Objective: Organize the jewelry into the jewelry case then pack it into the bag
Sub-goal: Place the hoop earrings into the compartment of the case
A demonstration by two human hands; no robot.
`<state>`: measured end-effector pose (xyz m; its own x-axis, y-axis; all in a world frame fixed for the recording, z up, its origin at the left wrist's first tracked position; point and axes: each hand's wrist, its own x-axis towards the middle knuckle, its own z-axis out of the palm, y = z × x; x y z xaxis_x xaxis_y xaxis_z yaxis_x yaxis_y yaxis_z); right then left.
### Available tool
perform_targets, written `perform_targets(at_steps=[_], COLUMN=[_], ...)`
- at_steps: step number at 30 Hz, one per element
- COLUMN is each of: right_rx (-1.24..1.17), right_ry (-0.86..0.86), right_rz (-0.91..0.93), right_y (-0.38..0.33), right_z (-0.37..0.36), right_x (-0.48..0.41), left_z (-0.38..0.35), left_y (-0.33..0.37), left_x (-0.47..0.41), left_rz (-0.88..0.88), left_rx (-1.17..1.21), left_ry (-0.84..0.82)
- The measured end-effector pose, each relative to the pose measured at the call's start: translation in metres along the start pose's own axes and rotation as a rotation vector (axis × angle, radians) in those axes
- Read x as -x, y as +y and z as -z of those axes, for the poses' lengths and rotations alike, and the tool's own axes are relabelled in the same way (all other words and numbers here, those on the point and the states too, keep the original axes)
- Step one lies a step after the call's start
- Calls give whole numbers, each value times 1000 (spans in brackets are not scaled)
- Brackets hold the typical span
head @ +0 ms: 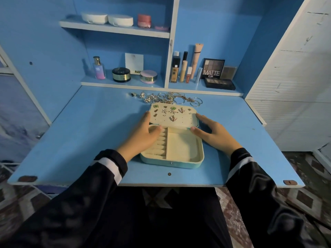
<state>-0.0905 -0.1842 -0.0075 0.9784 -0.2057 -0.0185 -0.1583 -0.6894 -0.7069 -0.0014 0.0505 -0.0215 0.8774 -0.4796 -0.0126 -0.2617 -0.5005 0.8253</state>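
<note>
A teal jewelry case [180, 164] lies open in the middle of the blue desk [89, 140]. Its cream lid panel [180, 121] holds several earrings, and the base has ring rolls and a bare compartment. My left hand [141, 136] rests on the case's left side, fingers at the lid's left edge and thumb over the ring rolls. On the right side, my right hand [215, 135] lies with fairly straight fingers touching the lid's right edge and its thumb near the hinge. A tangled pile of loose jewelry [170, 98] lies behind the case. No bag is in view.
Cosmetics stand on the shelf behind the desk: a perfume bottle [98, 68], round jars [121, 74], foundation tubes [184, 68] and eyeshadow palettes [219, 83]. White compacts [107, 18] sit on the upper shelf. A white cabinet [295, 86] flanks the desk on the right.
</note>
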Motion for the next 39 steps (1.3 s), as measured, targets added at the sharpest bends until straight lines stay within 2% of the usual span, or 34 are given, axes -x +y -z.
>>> perform_targets(at_steps=[8,21,31,39], right_rx=[-2,-13,30,55], right_ry=[-16,-37,194,373], right_rz=[8,45,41,-19], right_y=[0,0,15,33], right_z=[2,4,10,19], right_x=[-8,-20,-48,-90], left_z=[17,7,17,22], left_y=[5,-4,0,5], left_x=[-25,-22,-64,-116], left_rz=[-12,-14,-138,-291], left_rx=[-13,-75,-266,-359], left_ry=[-106,-37,-103,27])
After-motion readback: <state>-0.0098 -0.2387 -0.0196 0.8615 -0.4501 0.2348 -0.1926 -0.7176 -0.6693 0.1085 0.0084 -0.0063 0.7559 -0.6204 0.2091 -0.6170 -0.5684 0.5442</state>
